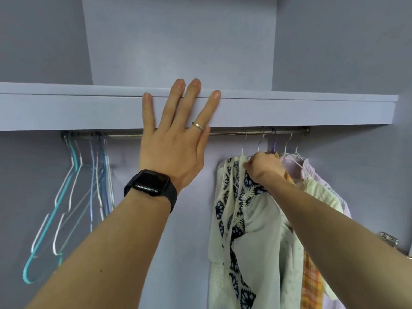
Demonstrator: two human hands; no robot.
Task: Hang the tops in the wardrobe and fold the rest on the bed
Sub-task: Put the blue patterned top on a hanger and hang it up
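My left hand (pixel 176 139) lies flat with straight, spread fingers against the front edge of the lilac wardrobe shelf (pixel 312 112). My right hand (pixel 263 167) pinches the top of a white top with a dark blue pattern (pixel 236 221) where it hangs on a white hanger from the metal rail (pixel 234 132). To its right hang a cream top (pixel 321 197), an orange checked garment (pixel 312 284) and a pale pink striped shirt (pixel 312 168).
Several bare wire hangers (pixel 73 197), teal, blue and white, hang at the rail's left end. Between them and the clothes the rail is bare. A metal door hinge (pixel 389 238) sits at the right wall.
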